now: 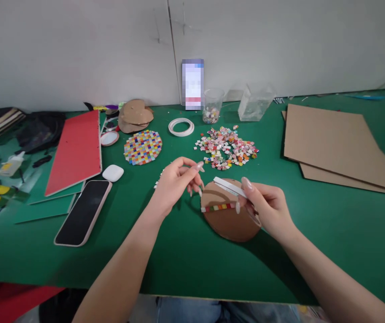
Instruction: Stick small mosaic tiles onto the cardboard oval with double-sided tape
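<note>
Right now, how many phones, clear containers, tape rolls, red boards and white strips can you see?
Phone: 1
Clear containers: 2
Tape roll: 1
Red board: 1
White strip, held in the right hand: 1
Total: 6

Your green table [179, 255] carries a heap of loose mosaic tiles [227, 147], a tiled round [143, 147] and a white tape ring [181, 127] toward the wall. On your left lie a red board [76, 152], a phone [83, 211] and a white case [113, 172]; on your right, brown cardboard sheets [333, 143], and nearest you a cardboard disc [227, 226].
</note>
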Action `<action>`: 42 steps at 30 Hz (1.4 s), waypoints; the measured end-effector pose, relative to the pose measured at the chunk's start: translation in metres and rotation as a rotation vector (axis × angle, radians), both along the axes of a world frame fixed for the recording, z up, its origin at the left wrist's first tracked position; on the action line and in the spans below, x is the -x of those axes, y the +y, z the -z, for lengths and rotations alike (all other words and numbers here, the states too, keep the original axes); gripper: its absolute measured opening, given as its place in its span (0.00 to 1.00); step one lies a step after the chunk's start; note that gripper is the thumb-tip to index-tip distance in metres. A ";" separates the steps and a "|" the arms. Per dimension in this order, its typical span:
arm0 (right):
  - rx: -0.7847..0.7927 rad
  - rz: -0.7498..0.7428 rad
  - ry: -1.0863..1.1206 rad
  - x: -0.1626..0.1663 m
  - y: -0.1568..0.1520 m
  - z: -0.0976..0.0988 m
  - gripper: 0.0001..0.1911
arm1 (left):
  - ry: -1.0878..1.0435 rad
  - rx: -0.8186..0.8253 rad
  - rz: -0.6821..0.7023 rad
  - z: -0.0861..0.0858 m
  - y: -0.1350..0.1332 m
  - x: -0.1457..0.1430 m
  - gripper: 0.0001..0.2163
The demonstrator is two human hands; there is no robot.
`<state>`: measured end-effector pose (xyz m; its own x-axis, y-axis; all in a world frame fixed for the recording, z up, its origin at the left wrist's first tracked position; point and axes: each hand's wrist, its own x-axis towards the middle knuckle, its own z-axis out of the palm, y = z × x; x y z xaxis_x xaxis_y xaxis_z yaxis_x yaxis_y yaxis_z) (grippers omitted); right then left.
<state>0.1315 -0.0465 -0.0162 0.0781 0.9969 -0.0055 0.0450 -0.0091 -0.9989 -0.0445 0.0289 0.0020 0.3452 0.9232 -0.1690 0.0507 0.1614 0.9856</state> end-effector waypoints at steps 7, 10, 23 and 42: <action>-0.178 -0.076 -0.116 -0.004 0.003 0.006 0.26 | -0.036 0.117 0.154 0.001 -0.006 -0.006 0.12; -0.225 -0.075 -0.184 -0.005 0.003 0.007 0.25 | -0.036 0.108 0.220 0.002 -0.007 -0.007 0.11; -0.262 -0.082 -0.308 -0.004 0.004 0.006 0.25 | -0.057 0.055 0.254 -0.002 -0.011 -0.009 0.08; -0.234 0.040 -0.290 -0.002 0.003 0.010 0.27 | -0.038 0.019 0.237 -0.002 -0.012 -0.010 0.08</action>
